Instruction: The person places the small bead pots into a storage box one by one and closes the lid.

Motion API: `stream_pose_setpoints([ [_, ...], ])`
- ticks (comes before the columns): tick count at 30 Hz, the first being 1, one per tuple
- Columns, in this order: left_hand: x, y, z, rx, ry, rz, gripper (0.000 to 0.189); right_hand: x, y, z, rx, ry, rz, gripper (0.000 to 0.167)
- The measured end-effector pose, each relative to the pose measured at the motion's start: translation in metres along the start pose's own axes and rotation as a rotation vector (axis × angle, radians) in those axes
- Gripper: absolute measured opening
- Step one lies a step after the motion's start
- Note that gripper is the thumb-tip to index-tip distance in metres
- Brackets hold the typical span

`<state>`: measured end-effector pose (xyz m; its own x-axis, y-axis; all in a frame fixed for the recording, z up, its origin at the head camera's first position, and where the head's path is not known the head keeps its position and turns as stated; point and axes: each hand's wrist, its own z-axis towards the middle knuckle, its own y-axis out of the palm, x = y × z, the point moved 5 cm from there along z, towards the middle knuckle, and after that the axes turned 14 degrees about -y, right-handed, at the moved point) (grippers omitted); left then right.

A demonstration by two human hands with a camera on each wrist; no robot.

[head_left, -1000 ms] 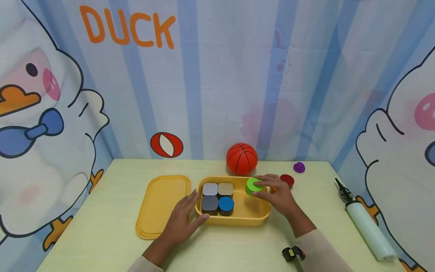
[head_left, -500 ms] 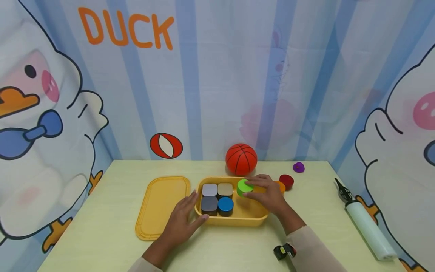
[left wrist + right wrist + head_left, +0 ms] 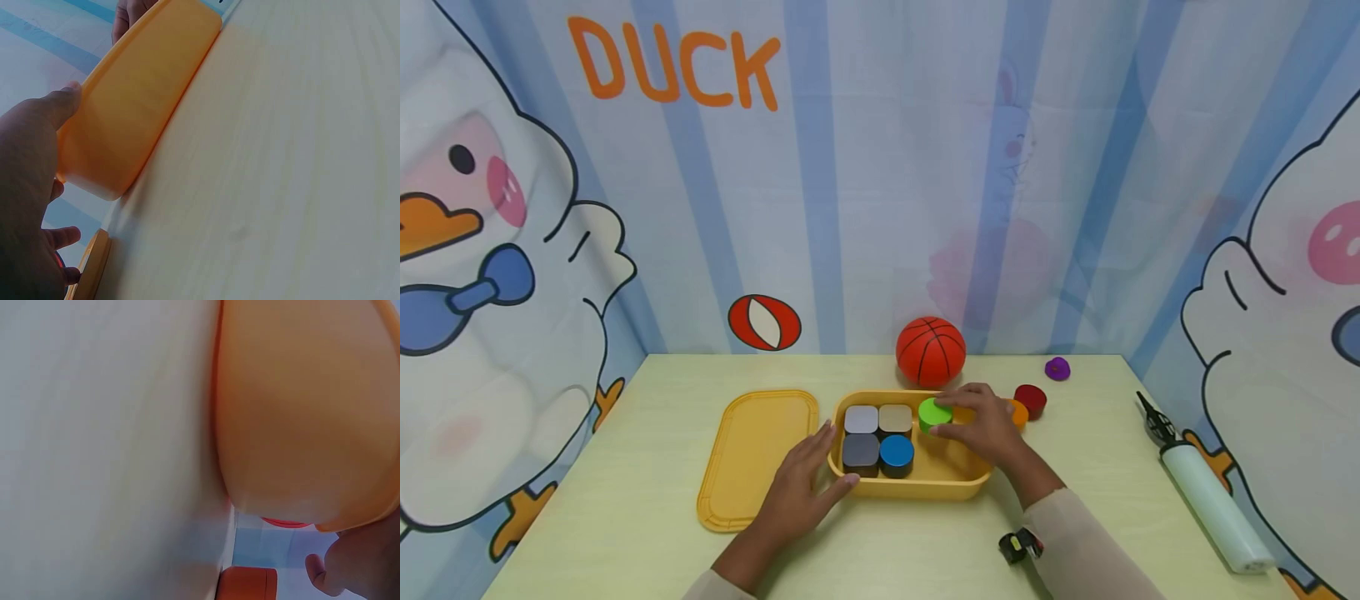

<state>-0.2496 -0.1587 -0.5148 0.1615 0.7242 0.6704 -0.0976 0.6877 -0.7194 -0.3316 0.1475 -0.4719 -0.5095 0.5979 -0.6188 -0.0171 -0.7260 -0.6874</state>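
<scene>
- My right hand [image 3: 985,423] pinches the green block [image 3: 935,415] between thumb and fingers, inside the tub [image 3: 917,489]; I can't tell whether it touches the floor.
- My left hand [image 3: 801,492] has its fingers spread around the tub's left end, thumb at the rim, probably to steady it.
- Lilac [image 3: 861,418], tan [image 3: 895,417], grey [image 3: 861,449] and blue [image 3: 897,450] blocks fill the tub's left half, seemingly grouped to save room; they bar going further left.
- Left of the tub: the lid [image 3: 752,467]. Behind: the ball [image 3: 931,352].
- Right of the tub: orange [image 3: 1018,414] and red [image 3: 1030,402] pieces, the orange partly hidden by my hand; further off, the pump [image 3: 1213,504].
</scene>
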Motion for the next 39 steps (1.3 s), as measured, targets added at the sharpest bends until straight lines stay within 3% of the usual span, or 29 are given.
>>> stream_pose_setpoints([
  [9, 0.001, -0.002, 0.0, -0.008, -0.003, -0.002, 0.085, 0.001, 0.003, 0.01, -0.094, 0.059, -0.05, 0.048],
  [23, 0.001, -0.003, -0.001, -0.034, -0.039, -0.024, 0.085, 0.004, 0.012, 0.011, -0.162, 0.114, -0.107, 0.042],
  [32, 0.003, -0.003, -0.002, -0.038, -0.044, -0.024, 0.085, 0.001, 0.013, 0.011, -0.174, 0.102, -0.173, 0.046],
  [39, 0.005, -0.003, -0.002, -0.035, -0.036, -0.031, 0.085, 0.002, 0.011, 0.01, -0.204, 0.057, -0.193, 0.038],
])
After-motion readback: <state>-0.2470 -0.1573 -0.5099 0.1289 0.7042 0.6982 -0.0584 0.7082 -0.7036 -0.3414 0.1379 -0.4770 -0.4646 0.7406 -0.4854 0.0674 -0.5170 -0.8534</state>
